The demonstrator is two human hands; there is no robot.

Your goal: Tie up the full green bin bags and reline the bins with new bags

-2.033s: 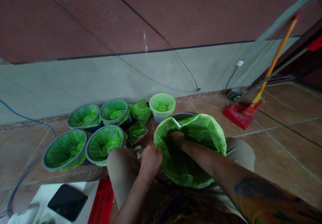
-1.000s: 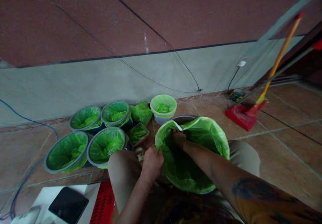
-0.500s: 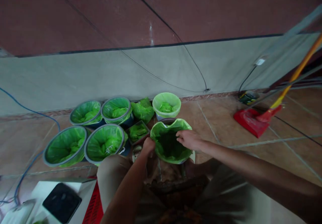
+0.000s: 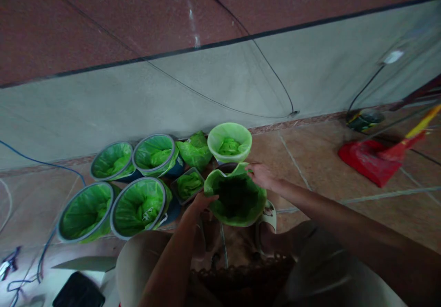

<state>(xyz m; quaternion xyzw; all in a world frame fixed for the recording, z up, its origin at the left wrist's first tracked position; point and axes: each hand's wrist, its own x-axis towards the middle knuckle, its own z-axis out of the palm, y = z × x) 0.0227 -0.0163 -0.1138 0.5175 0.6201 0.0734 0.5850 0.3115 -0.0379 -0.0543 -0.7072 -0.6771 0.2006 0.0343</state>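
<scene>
The right hand (image 4: 262, 176) was at the far rim of the green liner (image 4: 237, 213). Its fingertips appeared closed on a raised fold of the film. The left hand (image 4: 201, 201) lay on the near-left edge of the same liner with the fingers stretched along the rim. Motion blur hid whether they pinched the film or only pressed on it.

The liner sat in a bin (image 4: 225, 164), of which only a dark strip of rim showed at the back. The bin stood on the tiled floor (image 4: 310, 160), just in front of the person's knees.

Handling notes (judged from appearance):
- The film was thin, soft and very light. It would hold no shape of its own.
- The surface looked smooth and probably slippery, so a pinch would hold better than a flat palm.
- The film could tear if pulled hard at a single point.
- The best hold was the doubled edge at the rim, at two opposite points.

To the left stood four lined bins (image 4: 139, 203) in two rows, touching or nearly so. A small tray (image 4: 188, 185) of folded green film lay just beside the liner. A loose green bag (image 4: 196, 150) and a pale lined bin (image 4: 230, 141) were behind it, near the wall (image 4: 138, 100). A red dustpan (image 4: 368, 160) lay well apart on the right.
</scene>
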